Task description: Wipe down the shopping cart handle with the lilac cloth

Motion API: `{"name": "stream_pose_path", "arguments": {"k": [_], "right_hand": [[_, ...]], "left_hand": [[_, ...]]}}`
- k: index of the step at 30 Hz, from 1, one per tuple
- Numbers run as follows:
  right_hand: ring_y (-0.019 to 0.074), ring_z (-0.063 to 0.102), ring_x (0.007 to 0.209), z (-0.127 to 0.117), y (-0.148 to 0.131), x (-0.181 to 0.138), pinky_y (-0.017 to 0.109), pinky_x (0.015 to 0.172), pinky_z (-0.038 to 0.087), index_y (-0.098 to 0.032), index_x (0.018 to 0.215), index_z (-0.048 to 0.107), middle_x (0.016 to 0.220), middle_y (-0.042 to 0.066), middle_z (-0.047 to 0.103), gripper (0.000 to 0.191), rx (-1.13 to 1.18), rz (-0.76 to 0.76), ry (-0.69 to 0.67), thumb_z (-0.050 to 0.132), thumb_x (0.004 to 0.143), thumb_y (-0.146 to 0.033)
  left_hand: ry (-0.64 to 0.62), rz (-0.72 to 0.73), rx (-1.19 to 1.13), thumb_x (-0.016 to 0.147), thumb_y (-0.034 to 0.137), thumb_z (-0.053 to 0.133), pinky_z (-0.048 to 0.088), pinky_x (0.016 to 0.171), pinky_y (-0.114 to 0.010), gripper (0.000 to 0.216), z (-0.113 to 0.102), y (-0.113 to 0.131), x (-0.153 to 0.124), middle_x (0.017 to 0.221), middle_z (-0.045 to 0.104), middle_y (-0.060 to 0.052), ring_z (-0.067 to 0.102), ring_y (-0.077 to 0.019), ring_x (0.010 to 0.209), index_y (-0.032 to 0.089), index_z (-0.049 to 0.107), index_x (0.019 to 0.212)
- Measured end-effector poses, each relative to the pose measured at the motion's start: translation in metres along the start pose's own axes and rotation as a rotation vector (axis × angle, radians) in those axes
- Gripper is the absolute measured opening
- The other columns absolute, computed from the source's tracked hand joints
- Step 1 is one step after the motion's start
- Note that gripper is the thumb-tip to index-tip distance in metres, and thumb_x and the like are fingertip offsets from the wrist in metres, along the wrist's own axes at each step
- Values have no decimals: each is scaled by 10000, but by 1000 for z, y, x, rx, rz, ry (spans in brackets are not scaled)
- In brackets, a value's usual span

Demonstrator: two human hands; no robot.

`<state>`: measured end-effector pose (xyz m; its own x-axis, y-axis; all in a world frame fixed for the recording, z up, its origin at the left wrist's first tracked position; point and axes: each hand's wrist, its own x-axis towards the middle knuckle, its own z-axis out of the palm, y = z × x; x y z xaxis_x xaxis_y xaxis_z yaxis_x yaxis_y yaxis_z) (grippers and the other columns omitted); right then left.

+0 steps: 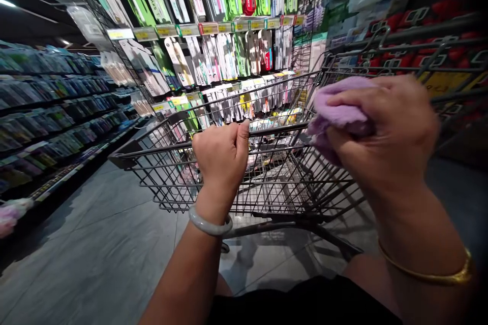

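Observation:
My left hand [221,155] is wrapped round the top rail on the near long side of a dark wire shopping cart [183,183]. A pale bangle circles that wrist. Above the cart's right part, my right hand [392,127] grips a bunched purple cloth [339,104], closed with the thumb below and fingers above. Whether the cloth touches the cart's rail I cannot tell. A gold bangle sits on the right wrist. Through the bars, the cart's wire floor shows.
A rack of packaged goods [229,51] on hooks stands right behind the cart. Shelves of packets [68,96] line the left aisle over a grey floor [95,244]. Red packaged goods [404,35] hang at the right. My knees are close below the cart.

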<state>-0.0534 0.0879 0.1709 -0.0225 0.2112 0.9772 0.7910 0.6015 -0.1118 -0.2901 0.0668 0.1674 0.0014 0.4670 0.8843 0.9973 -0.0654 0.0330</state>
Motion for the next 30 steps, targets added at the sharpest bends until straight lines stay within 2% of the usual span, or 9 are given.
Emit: {"name": "stream_pose_path", "arguments": {"k": [4,8,10,16,19,23,26,28,30], "right_hand": [[261,620,1061,-1,0,-2,453,913,507,-301,1073,687,1087,28,664,365,-44,28,96,734,712,-273],[255,614,1023,4,-29,-13,450,859,508,-303,1110,664,1167,53,653,353,2,-179,-29,733,766,-343],[250,612,1016,5,-34,-15,448,850,505,-309,1120,653,1177,56,645,335,20,-267,-32,714,793,-352],[274,614,1073,-10,3,-8,471,923,505,-282,1077,685,1114,64,661,340,17,-77,155,745,744,-311],[286,616,1072,-12,9,-10,476,917,509,-272,1061,693,1099,78,661,359,-13,-54,197,773,714,-314],[242,628,996,0,-18,-24,439,850,519,-297,1044,685,1101,54,671,348,28,-223,129,793,713,-319],[198,628,1015,9,-35,-32,413,931,514,-329,1017,665,1108,-7,687,280,105,-394,54,754,761,-259],[194,627,1041,10,-34,-33,415,975,507,-336,1019,660,1121,-25,685,282,116,-453,32,749,766,-248],[193,633,1011,7,-24,-29,400,928,525,-333,1013,668,1096,-17,677,306,118,-428,104,775,737,-258]], "left_hand": [[15,2,4,1026,480,343,141,620,-346,532,-8,7,-4,557,447,-3,383,-172,605,213,436,575],[-2,10,-1,1026,483,343,146,624,-347,532,-15,9,-6,561,456,-2,398,-171,609,217,465,581],[-17,10,0,1026,492,338,141,622,-347,541,-18,8,-6,561,452,-3,393,-169,600,217,477,581],[-31,3,-11,1025,494,330,136,615,-344,553,-20,1,-6,545,430,2,368,-166,579,214,444,563],[-26,-7,-11,1024,487,330,143,619,-342,552,-19,-3,-6,544,428,7,368,-164,571,214,426,554],[-7,-45,-7,1016,465,349,155,633,-344,553,-18,-5,-3,517,397,20,343,-152,537,210,380,527],[-2,-67,-21,1008,448,374,168,643,-349,553,-19,-5,-1,504,392,26,323,-141,516,207,359,510],[1,-73,-34,1009,441,381,186,652,-355,556,-19,-7,-1,500,396,28,314,-136,510,207,348,505],[13,-73,-41,1010,432,384,207,667,-364,558,-18,-11,-2,494,395,28,309,-134,511,207,334,501]]}}
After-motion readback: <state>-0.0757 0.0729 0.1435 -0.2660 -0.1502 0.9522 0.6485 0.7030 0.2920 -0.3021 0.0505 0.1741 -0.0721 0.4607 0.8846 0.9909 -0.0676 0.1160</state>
